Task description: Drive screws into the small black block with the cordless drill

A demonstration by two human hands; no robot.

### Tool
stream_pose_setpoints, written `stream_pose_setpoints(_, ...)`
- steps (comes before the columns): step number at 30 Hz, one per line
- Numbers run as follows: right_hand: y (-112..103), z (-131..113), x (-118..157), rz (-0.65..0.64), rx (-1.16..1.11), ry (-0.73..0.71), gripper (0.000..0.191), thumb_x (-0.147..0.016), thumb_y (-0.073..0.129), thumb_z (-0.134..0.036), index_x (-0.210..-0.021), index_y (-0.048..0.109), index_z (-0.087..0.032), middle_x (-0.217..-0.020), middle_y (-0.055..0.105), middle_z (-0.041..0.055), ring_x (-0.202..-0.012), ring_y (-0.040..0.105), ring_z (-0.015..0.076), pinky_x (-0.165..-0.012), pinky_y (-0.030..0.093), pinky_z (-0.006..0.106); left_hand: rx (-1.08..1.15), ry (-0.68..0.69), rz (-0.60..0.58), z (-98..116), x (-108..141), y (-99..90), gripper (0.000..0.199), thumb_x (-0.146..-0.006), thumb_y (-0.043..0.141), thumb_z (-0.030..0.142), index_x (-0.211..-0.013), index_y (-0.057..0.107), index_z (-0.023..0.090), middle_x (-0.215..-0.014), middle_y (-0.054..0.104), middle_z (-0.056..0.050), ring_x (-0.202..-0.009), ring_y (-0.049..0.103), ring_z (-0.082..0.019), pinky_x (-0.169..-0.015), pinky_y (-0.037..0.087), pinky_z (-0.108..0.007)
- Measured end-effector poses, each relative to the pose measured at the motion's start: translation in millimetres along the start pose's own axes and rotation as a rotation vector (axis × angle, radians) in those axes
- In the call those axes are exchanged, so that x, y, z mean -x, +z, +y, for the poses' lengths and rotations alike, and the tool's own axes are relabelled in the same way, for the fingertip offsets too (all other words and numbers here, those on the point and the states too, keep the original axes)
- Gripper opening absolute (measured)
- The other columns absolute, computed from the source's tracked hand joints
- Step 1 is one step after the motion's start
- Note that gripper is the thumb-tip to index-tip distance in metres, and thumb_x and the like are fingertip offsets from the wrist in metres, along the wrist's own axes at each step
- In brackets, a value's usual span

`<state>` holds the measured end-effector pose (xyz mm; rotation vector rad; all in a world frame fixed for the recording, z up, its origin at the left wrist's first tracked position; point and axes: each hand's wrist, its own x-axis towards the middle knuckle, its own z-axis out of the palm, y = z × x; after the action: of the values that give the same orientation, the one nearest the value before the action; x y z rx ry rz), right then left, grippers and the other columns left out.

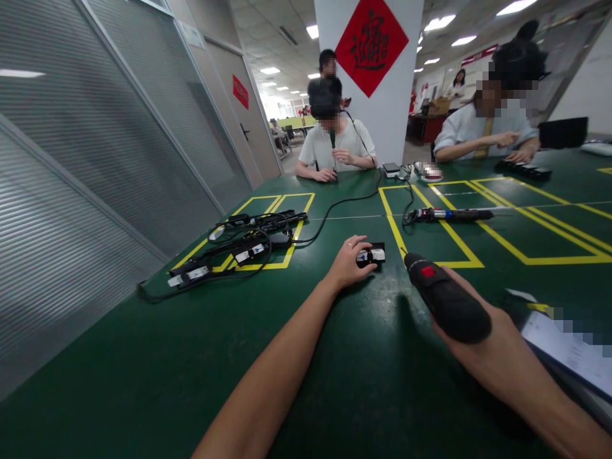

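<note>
My left hand (pixel 350 261) reaches to the middle of the green table, its fingers closed around the left end of a small black and white part (pixel 375 254) with a blue mark. What kind of part it is I cannot make out. Gripped in my right hand (pixel 485 341) is a black electric screwdriver (pixel 447 296) with a red patch on top. Its thin bit points forward and left, to the right of the small part and apart from it. The handle is mostly hidden behind the tool body and my fingers.
Black cabled assemblies (pixel 253 239) lie at the left on the green table (pixel 229 370). A slim black tool-like device (pixel 452 215) rests beyond the screwdriver. Two people in headsets work at the far side. A phone or tablet (pixel 568 347) lies at the right.
</note>
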<state>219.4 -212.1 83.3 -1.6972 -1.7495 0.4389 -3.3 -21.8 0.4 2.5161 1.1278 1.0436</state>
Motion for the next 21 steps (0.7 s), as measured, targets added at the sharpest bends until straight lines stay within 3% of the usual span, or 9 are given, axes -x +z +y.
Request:
stream_pose_setpoints(3,9.2,0.3,-0.3,-0.122,0.156,-0.025,0.073,-0.077,0.053,-0.023,-0.147,0.029,-0.024,-0.101,0.073,0.0122,-0.082,0.071,0.0296,-0.064,0.052,0.037,-0.077,0.073,-0.021,-1.2,0.2,-4.1,0.052,-0.069,0.073,0.035,-0.115,0.057,0.019,-0.130,0.052,-0.010,-0.128,0.041,-0.027,-0.111,0.033,-0.047)
stream_pose_setpoints(9,41.9,0.0,5.4,-0.267,0.420,-0.037,0.084,-0.074,0.052,-0.018,-0.150,0.018,-0.028,-0.098,0.065,0.0124,-0.071,0.070,0.0308,-0.058,0.049,0.038,-0.201,0.142,-0.041,3.1,0.7,-8.5,0.038,-0.078,0.065,0.027,-0.114,0.056,0.019,-0.125,0.056,-0.009,-0.119,0.050,-0.022,-0.105,0.040,-0.041)
stream_pose_setpoints(14,52.7,1.5,9.5,-0.365,0.363,-0.076,0.095,-0.069,0.066,-0.026,-0.150,0.017,-0.026,-0.113,0.059,0.0147,-0.089,0.067,0.0329,-0.071,0.054,0.044,-0.255,0.156,-0.023,3.6,2.4,-5.6,0.036,-0.080,0.062,0.029,-0.114,0.057,0.019,-0.128,0.055,-0.011,-0.119,0.050,-0.022,-0.105,0.040,-0.041)
stream_pose_setpoints(16,42.6,-9.6,9.3,-0.343,0.326,-0.115,0.086,-0.073,0.064,-0.028,-0.149,0.025,-0.023,-0.119,0.057,0.0157,-0.100,0.063,0.0336,-0.081,0.053,0.047,-0.251,0.153,-0.016,3.4,3.4,-4.8,0.036,-0.080,0.061,0.030,-0.115,0.057,0.019,-0.129,0.054,-0.011,-0.121,0.050,-0.022,-0.106,0.040,-0.042)
stream_pose_setpoints(18,27.1,-24.0,14.9,-0.222,0.338,-0.173,0.071,-0.078,0.059,-0.031,-0.144,0.036,-0.021,-0.125,0.055,0.0170,-0.108,0.058,0.0361,-0.088,0.050,0.053,-0.238,0.147,-0.004,3.7,4.1,-4.4,0.037,-0.081,0.061,0.030,-0.116,0.057,0.019,-0.130,0.054,-0.011,-0.123,0.049,-0.023,-0.107,0.039,-0.043)
stream_pose_setpoints(21,14.0,-21.4,52.6,-0.105,0.126,-0.333,0.064,-0.086,0.050,-0.030,-0.146,0.028,-0.032,-0.139,0.047,0.0078,-0.121,0.052,0.0296,-0.098,0.047,0.047,-0.209,0.134,0.028,4.8,4.0,-4.6,0.036,-0.081,0.061,0.030,-0.116,0.056,0.020,-0.130,0.054,-0.011,-0.124,0.047,-0.023,-0.108,0.038,-0.045)
